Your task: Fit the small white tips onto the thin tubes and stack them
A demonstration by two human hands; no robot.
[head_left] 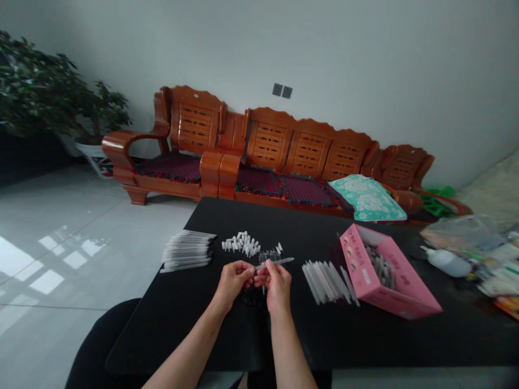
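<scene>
My right hand [277, 283] pinches a slim translucent pen barrel [287, 260], which lies nearly level and points right. At the barrel's left end the fingertips of my left hand [233, 282] are closed; whatever small piece they hold is hidden. Just beyond my hands lie a heap of small white plugs [242, 244] and a cluster of thin dark-tipped pieces [268, 255]. Small black parts [252, 296] show partly beneath my hands. A row of white pens or barrels [187, 250] with dark right ends lies to the left; more pale barrels [327, 282] lie to the right.
On the black table [194, 329], a pink box [405, 305] holding greyish pieces stands at right. Past it are a white bottle [448, 263] and plastic bags [466, 229]. Behind stands a wooden sofa [271, 146] with a turquoise cushion [367, 197]. A potted plant [91, 108] is at left.
</scene>
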